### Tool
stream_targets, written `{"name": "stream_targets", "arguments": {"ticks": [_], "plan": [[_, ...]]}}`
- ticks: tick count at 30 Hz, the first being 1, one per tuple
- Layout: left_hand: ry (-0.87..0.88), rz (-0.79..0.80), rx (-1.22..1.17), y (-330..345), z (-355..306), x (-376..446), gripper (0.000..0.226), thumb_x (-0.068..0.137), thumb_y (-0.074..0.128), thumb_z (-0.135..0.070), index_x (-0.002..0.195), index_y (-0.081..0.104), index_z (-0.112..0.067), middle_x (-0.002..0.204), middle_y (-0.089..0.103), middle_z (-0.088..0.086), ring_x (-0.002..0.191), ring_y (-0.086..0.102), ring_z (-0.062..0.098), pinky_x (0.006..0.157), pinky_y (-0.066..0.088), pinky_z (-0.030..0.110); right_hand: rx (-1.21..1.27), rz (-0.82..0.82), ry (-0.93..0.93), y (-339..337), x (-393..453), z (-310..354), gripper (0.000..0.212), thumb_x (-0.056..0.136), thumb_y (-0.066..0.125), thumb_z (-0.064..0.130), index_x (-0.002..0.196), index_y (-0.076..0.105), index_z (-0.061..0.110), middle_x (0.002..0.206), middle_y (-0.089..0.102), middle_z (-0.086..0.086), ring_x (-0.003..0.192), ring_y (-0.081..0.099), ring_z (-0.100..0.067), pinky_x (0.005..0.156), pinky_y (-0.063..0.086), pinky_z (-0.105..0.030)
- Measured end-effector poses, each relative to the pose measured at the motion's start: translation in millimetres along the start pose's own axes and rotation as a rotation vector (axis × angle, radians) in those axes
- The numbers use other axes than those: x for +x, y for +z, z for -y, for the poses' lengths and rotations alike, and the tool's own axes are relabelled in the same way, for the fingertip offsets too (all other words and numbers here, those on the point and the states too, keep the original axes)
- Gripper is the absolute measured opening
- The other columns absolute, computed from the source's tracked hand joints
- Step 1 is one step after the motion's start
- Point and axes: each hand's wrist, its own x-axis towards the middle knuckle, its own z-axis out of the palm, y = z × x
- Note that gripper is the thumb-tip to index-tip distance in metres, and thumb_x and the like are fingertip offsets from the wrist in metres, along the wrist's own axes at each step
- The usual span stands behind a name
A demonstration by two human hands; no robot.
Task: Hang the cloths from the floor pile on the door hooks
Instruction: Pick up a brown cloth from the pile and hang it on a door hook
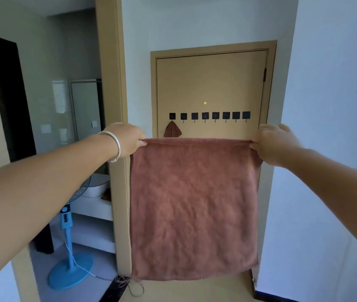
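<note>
I hold a square reddish-brown cloth stretched flat in front of me by its two top corners. My left hand pinches the top left corner and my right hand pinches the top right corner. Behind it stands a tan door with a row of several black square hooks. A second reddish-brown cloth hangs bunched from the leftmost hook. The other hooks are bare. The held cloth hides the lower door and any floor pile.
A white wall flanks the door on the right. A tan door frame post stands on the left, opening to a room with a blue pedestal fan. A loose tangle of thread lies on the floor by the post.
</note>
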Motion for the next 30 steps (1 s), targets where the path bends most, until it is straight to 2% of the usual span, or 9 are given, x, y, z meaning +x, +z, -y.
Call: {"name": "stream_targets", "arguments": {"ticks": [3,6,8,11,13,17,19,26,30], "plan": [[-0.017,0.011,0.002,13,-2,34,0.035,0.101,0.037,-0.035,0.087,0.064,-0.018,0.08,0.064,0.001,0.08,0.059,0.022,0.075,0.047,0.034,0.098,-0.036,0.012,23,38,-11,0.032,0.099,0.035,0.029,0.069,0.046,0.033,0.102,0.052,0.007,0.129,0.039,-0.021,0.109,0.025,-0.046],[-0.024,0.01,0.008,26,-2,67,0.035,0.101,0.038,-0.035,0.088,0.065,-0.018,0.08,0.064,0.001,0.081,0.059,0.022,0.074,0.047,0.033,0.134,-0.081,0.007,44,70,-21,0.038,0.1,0.038,0.029,0.062,0.035,0.035,0.099,0.05,0.008,0.13,0.039,-0.019,0.111,0.024,-0.048],[-0.024,0.013,0.003,35,0,89,0.035,0.101,0.038,-0.035,0.086,0.064,-0.018,0.078,0.063,0.0,0.078,0.058,0.021,0.071,0.045,0.032,0.122,-0.077,-0.011,59,90,-25,0.034,0.099,0.037,0.029,0.066,0.039,0.035,0.111,0.059,0.006,0.131,0.039,-0.02,0.109,0.026,-0.048],[-0.015,0.011,-0.011,54,8,120,0.036,0.101,0.038,-0.035,0.079,0.062,-0.019,0.071,0.059,-0.002,0.072,0.055,0.018,0.066,0.04,0.03,0.13,-0.072,-0.012,82,122,-26,0.025,0.1,0.039,0.03,0.078,0.051,0.035,0.118,0.061,0.008,0.134,0.038,-0.02,0.109,0.027,-0.047],[-0.006,0.005,-0.02,69,16,143,0.037,0.101,0.039,-0.035,0.076,0.06,-0.019,0.071,0.058,-0.002,0.071,0.055,0.018,0.066,0.042,0.031,0.144,-0.071,-0.014,98,145,-24,0.025,0.1,0.039,0.031,0.087,0.061,0.033,0.113,0.06,0.01,0.132,0.04,-0.019,0.109,0.028,-0.047],[0.013,0.011,-0.04,104,38,189,0.035,0.101,0.039,-0.035,0.08,0.062,-0.019,0.076,0.063,-0.001,0.075,0.058,0.019,0.073,0.048,0.034,0.129,-0.09,-0.022,124,194,-14,0.029,0.099,0.038,0.032,0.083,0.062,0.033,0.099,0.058,0.013,0.122,0.047,-0.018,0.104,0.033,-0.043],[0.018,-0.008,-0.05,124,53,215,0.034,0.101,0.04,-0.035,0.082,0.062,-0.019,0.076,0.064,-0.001,0.075,0.059,0.02,0.07,0.047,0.033,0.103,-0.093,-0.032,134,221,-7,0.029,0.098,0.037,0.032,0.082,0.061,0.034,0.096,0.054,0.016,0.119,0.048,-0.017,0.102,0.034,-0.042],[0.035,-0.07,-0.112,183,116,309,0.034,0.1,0.041,-0.033,0.075,0.058,-0.018,0.072,0.061,0.0,0.07,0.058,0.021,0.061,0.04,0.03,0.078,-0.161,0.021,152,324,22,0.029,0.099,0.038,0.034,0.086,0.064,0.034,0.097,0.059,0.013,0.106,0.052,-0.014,0.094,0.036,-0.036],[0.045,-0.077,-0.113,215,144,353,0.031,0.099,0.041,-0.033,0.081,0.062,-0.02,0.075,0.062,-0.002,0.073,0.058,0.02,0.056,0.034,0.028,0.069,-0.151,0.039,171,372,40,0.029,0.098,0.04,0.034,0.086,0.066,0.034,0.095,0.06,0.012,0.105,0.053,-0.015,0.096,0.038,-0.037]]}}
